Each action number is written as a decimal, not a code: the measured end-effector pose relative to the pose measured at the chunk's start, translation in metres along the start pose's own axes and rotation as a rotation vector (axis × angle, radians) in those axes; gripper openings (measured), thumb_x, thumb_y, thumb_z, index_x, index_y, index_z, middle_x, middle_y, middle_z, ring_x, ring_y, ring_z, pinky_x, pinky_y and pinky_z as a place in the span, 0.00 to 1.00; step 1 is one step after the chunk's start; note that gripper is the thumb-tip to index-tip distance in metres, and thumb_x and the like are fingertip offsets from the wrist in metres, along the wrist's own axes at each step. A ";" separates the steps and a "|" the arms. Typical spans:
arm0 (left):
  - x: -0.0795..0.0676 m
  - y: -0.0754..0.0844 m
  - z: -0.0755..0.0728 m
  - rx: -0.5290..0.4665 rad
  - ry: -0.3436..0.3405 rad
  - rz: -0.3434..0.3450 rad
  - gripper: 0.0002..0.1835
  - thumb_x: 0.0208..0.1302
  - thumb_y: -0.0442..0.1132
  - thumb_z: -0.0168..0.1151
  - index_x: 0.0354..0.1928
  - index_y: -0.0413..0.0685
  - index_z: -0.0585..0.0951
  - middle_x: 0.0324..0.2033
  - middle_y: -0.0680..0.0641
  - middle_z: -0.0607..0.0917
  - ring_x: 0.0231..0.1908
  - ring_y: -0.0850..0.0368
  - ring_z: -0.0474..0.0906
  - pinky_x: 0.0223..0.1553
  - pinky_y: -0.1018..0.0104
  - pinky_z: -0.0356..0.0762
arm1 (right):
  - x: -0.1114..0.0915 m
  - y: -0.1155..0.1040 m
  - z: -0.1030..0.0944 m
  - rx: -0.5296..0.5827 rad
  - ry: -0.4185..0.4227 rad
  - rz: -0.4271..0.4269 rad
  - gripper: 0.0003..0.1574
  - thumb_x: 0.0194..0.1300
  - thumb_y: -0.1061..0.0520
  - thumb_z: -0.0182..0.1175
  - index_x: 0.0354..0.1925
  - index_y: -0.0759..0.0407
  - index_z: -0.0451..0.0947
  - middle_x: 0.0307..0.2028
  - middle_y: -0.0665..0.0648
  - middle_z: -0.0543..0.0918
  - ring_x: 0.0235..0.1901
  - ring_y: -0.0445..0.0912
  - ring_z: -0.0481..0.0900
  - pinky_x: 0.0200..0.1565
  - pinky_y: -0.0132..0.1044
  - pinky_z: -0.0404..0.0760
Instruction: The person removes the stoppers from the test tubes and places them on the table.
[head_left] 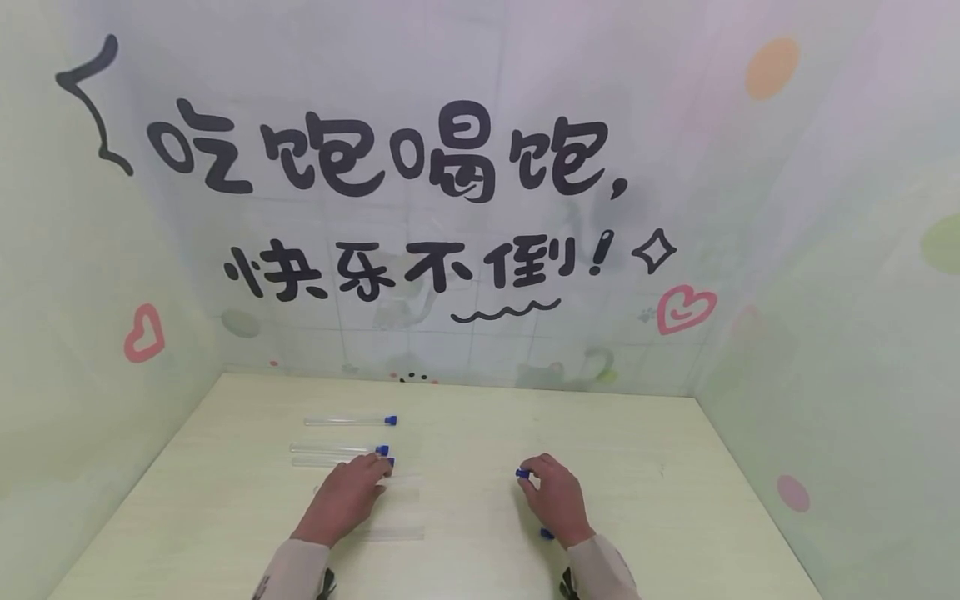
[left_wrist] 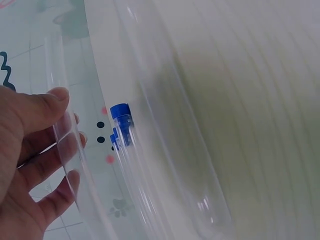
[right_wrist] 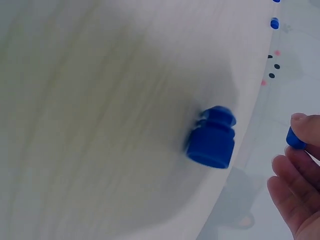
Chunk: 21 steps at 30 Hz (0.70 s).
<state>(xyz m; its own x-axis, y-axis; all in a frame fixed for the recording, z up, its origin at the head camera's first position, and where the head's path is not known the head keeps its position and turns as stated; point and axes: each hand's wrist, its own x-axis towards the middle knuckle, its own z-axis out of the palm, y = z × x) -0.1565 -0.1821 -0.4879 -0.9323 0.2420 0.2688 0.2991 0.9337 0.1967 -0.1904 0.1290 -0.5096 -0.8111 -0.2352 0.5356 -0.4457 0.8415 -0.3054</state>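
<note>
My left hand pinches a clear test tube between thumb and fingers, as the left wrist view shows. No stopper shows on the visible part of this tube. Between the right hand's thumb and fingertips is a small blue stopper. A second blue stopper lies on the table by the right wrist. Another clear tube without a stopper lies nearer the front, partly behind the left wrist. Beyond the left hand lie three test tubes with blue stoppers, the farthest one apart from the other two.
The pale wooden table meets a printed back wall with black lettering. Side walls rise at the table's left and right edges. The tubes all lie on the left half.
</note>
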 end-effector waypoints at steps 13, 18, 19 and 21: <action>0.000 -0.004 0.001 -0.053 -0.050 -0.039 0.11 0.53 0.33 0.70 0.38 0.51 0.81 0.33 0.55 0.81 0.36 0.59 0.78 0.37 0.61 0.75 | -0.008 0.011 -0.005 -0.013 -0.084 0.051 0.08 0.49 0.61 0.71 0.31 0.56 0.83 0.29 0.51 0.84 0.28 0.42 0.81 0.30 0.34 0.79; -0.003 -0.006 0.005 -0.054 -0.083 -0.056 0.10 0.53 0.33 0.69 0.37 0.51 0.81 0.28 0.57 0.77 0.30 0.62 0.73 0.33 0.63 0.72 | -0.011 0.018 -0.007 -0.027 -0.101 0.065 0.08 0.50 0.60 0.71 0.31 0.56 0.83 0.29 0.51 0.84 0.27 0.42 0.81 0.30 0.33 0.78; -0.003 -0.007 0.005 -0.050 -0.085 -0.059 0.10 0.53 0.33 0.69 0.37 0.51 0.81 0.28 0.57 0.77 0.30 0.62 0.72 0.33 0.63 0.71 | -0.012 0.019 -0.007 -0.025 -0.104 0.071 0.07 0.50 0.60 0.71 0.31 0.56 0.83 0.29 0.51 0.84 0.28 0.42 0.82 0.30 0.32 0.78; -0.004 -0.008 0.006 -0.039 -0.083 -0.060 0.10 0.53 0.33 0.69 0.37 0.51 0.81 0.27 0.57 0.76 0.29 0.63 0.71 0.32 0.63 0.71 | -0.012 0.020 -0.008 -0.024 -0.113 0.069 0.07 0.50 0.60 0.71 0.32 0.57 0.84 0.29 0.51 0.84 0.27 0.43 0.82 0.29 0.33 0.78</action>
<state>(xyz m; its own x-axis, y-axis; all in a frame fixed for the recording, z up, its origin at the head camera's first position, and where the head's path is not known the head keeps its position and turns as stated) -0.1565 -0.1889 -0.4962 -0.9618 0.2086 0.1771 0.2485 0.9367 0.2467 -0.1867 0.1525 -0.5152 -0.8776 -0.2284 0.4214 -0.3790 0.8689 -0.3185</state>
